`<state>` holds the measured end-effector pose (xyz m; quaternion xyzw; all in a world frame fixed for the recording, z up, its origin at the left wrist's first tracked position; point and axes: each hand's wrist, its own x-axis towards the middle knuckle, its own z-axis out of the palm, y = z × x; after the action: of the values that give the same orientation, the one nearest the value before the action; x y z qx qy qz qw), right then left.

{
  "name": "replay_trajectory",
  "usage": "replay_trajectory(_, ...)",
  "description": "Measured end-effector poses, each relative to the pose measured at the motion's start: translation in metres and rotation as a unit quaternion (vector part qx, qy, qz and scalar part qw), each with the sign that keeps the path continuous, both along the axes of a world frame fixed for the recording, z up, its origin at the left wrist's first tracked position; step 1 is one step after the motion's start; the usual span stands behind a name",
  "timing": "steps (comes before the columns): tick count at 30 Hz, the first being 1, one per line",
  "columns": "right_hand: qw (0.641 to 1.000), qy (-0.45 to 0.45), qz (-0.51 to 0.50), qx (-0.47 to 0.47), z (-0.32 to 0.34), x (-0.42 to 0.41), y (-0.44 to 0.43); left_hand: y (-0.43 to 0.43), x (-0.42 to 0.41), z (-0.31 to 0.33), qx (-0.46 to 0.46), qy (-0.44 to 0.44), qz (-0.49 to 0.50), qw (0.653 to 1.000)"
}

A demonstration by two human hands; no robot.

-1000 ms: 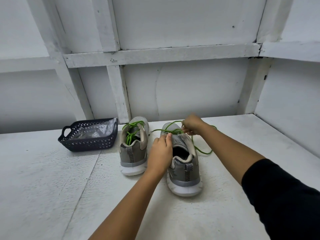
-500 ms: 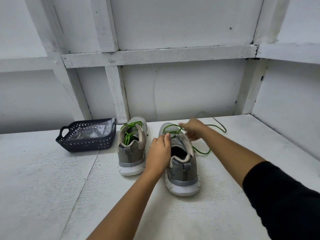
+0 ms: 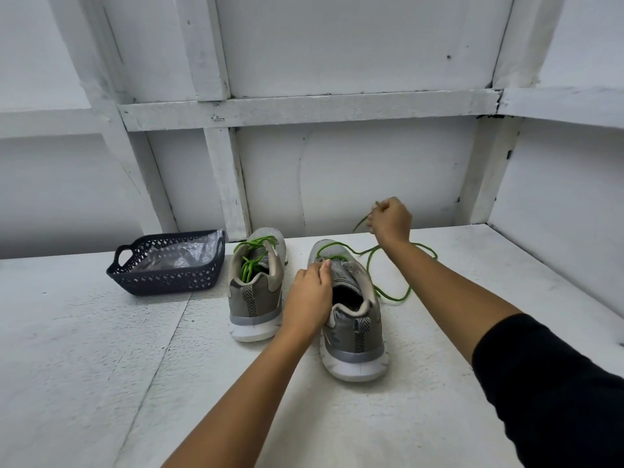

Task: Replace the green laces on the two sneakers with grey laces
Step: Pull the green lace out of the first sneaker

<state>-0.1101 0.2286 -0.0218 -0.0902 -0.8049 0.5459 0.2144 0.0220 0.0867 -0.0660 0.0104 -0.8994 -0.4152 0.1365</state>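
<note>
Head view: the nearer sneaker (image 3: 354, 332), grey with a white sole, stands heel toward the camera on the white table (image 3: 84, 349). The left hand (image 3: 309, 295) grips it at the left edge of its opening — fingers curled over the tongue, thumb laid along the top. Beyond this sneaker's toe and to its right, the right hand (image 3: 391, 221) is raised off the table in a closed fist, pinching one end of the loose green lace (image 3: 393, 300). That lace runs slack from the toe-end eyelets of the nearer sneaker and loops over the table just right of it, passing under the right forearm. Just left of the nearer sneaker, apart from it, stands the second sneaker (image 3: 255, 298), also heel-on, with its second lace (image 3: 251, 261) bunched in the opening — how far it is threaded cannot be told. Further left of the nearer sneaker sits a dark perforated basket (image 3: 169, 282) holding crumpled clear plastic (image 3: 182, 255); what the plastic holds cannot be made out.
</note>
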Motion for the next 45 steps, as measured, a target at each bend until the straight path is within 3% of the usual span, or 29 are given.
replay_trajectory(3, 0.996, -0.067, 0.022, 0.056, 0.009, 0.025, 0.006, -0.003, -0.001, 0.006, -0.033, -0.012, -0.019, 0.999)
replay_trajectory(6, 0.972, -0.173, 0.132, 0.087, 0.007, 0.06, 0.002, -0.007, -0.007, 0.022, -0.068, -0.057, -0.031, 0.996)
replay_trajectory(12, 0.973, -0.06, 0.179, 0.132, -0.002, 0.109, -0.017, -0.021, -0.053, 0.055, -0.191, -0.108, -0.032, 0.975)
replay_trajectory(19, 0.976, -0.064, 0.119, 0.173, -0.016, 0.121, -0.023, -0.02, -0.069, 0.048, -0.276, -0.144, -0.052, 0.949)
replay_trajectory(32, 0.974, -0.073, 0.116, 0.179, -0.017, 0.122, -0.025, -0.025, -0.087, 0.055, -0.223, -0.074, -0.074, 0.969)
replay_trajectory(36, 0.975, -0.07, 0.114, 0.177, -0.017, 0.124, -0.025, -0.038, -0.099, 0.115, 0.007, -0.012, -0.04, 0.999)
replay_trajectory(38, 0.975, -0.07, 0.112, 0.179, -0.016, 0.124, -0.026, -0.049, -0.101, 0.147, 0.137, 0.036, -0.016, 0.99)
replay_trajectory(40, 0.975, -0.073, 0.111, 0.178, -0.015, 0.124, -0.026, -0.057, -0.101, 0.164, 0.205, 0.072, -0.001, 0.976)
replay_trajectory(42, 0.975, -0.076, 0.109, 0.177, -0.015, 0.124, -0.026, -0.056, -0.101, 0.16, 0.184, 0.055, 0.003, 0.981)
replay_trajectory(45, 0.976, -0.08, 0.109, 0.173, -0.016, 0.124, -0.027, -0.044, -0.098, 0.123, 0.072, -0.084, -0.005, 0.994)
